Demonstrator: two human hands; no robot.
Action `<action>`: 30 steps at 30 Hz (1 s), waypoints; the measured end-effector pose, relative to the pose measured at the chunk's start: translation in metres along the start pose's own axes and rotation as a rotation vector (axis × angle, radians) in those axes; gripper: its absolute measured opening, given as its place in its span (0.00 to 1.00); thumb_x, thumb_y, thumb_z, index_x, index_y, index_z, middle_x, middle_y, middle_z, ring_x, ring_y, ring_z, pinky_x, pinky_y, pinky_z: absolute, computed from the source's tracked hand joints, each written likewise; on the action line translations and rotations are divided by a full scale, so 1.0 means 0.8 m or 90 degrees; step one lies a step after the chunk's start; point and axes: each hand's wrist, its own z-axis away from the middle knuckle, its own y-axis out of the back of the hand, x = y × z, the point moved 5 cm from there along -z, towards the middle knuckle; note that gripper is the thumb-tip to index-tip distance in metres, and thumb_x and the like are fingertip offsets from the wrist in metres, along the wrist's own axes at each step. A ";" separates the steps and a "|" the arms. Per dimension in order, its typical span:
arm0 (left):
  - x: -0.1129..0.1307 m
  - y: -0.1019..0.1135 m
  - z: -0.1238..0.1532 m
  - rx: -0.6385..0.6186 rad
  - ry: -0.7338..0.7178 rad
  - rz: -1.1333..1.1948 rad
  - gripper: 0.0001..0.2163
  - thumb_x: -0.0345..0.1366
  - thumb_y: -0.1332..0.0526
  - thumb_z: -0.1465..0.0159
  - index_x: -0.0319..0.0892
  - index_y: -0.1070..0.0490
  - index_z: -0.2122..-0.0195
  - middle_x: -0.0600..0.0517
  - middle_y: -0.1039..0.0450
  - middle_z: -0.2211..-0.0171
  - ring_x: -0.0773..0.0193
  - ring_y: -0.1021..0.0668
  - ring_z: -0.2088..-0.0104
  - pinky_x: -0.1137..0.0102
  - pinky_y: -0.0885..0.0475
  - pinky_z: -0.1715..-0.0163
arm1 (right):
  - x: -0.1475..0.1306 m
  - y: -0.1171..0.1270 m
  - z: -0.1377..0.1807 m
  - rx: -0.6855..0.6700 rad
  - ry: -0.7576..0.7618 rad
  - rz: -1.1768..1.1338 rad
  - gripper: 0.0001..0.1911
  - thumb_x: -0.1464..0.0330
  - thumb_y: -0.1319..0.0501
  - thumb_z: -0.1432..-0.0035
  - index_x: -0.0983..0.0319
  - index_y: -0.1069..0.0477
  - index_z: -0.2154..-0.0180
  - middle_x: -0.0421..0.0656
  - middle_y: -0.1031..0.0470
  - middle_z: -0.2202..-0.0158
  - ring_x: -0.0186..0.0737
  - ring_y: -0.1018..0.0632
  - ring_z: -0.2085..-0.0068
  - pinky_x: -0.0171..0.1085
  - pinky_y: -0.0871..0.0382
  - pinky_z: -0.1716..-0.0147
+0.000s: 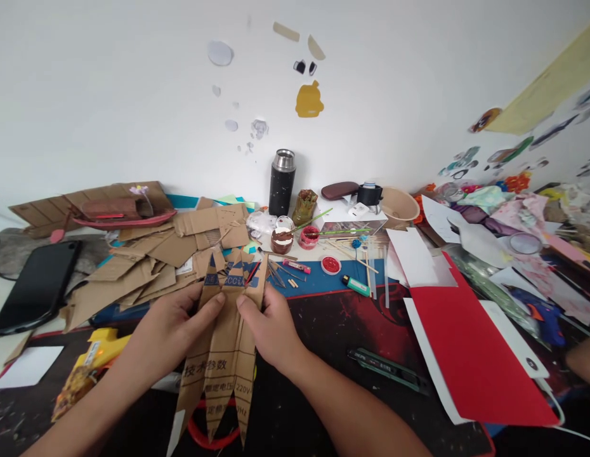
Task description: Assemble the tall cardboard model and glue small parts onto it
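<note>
Between my two hands is a folded piece of brown cardboard [220, 352], cut into points at both ends and printed with dark lettering and a blue band. My left hand [181, 320] grips its left side, thumb pressed on the front. On the right side my right hand [271, 324] pinches it the same way, fingers behind. Beneath the lower points, red scissor handles [196, 438] show in part. A yellow glue gun [102, 349] lies left of my left forearm. To the right of my right forearm rests a dark green utility knife [390, 371].
Cardboard scraps [147, 263] pile up at the left, behind a black phone [38, 285]. A model boat [118, 212] stands behind them. Near the wall are a black thermos [281, 184] and open paint pots [308, 237]. Red paper [480, 355] lies at right, near another person's arm [584, 360].
</note>
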 end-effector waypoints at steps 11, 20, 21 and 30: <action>0.009 0.016 -0.005 0.010 -0.017 -0.059 0.21 0.59 0.37 0.37 0.47 0.18 0.61 0.50 0.11 0.65 0.46 0.13 0.61 0.60 0.15 0.55 | -0.002 0.003 -0.004 -0.067 0.017 0.002 0.14 0.55 0.33 0.29 0.57 0.19 0.55 0.43 0.15 0.59 0.46 0.17 0.57 0.41 0.22 0.56; 0.009 0.022 -0.010 0.021 -0.016 -0.098 0.22 0.58 0.41 0.36 0.45 0.20 0.59 0.47 0.11 0.63 0.46 0.13 0.58 0.60 0.17 0.55 | -0.012 0.006 -0.003 -0.065 0.083 0.082 0.19 0.51 0.38 0.23 0.58 0.18 0.59 0.43 0.20 0.64 0.45 0.21 0.62 0.41 0.24 0.57; 0.007 0.022 -0.010 0.023 -0.013 -0.104 0.21 0.58 0.41 0.36 0.45 0.20 0.59 0.47 0.11 0.64 0.47 0.14 0.59 0.61 0.17 0.56 | -0.012 0.007 -0.004 -0.063 0.083 0.086 0.20 0.51 0.38 0.23 0.58 0.18 0.59 0.43 0.20 0.64 0.45 0.21 0.62 0.42 0.24 0.57; 0.010 0.022 -0.013 0.012 -0.001 -0.054 0.18 0.59 0.38 0.38 0.48 0.24 0.67 0.52 0.17 0.72 0.53 0.19 0.69 0.63 0.18 0.63 | -0.006 0.013 -0.006 -0.037 0.032 0.076 0.33 0.35 0.38 0.29 0.57 0.22 0.67 0.39 0.29 0.74 0.41 0.28 0.71 0.37 0.32 0.71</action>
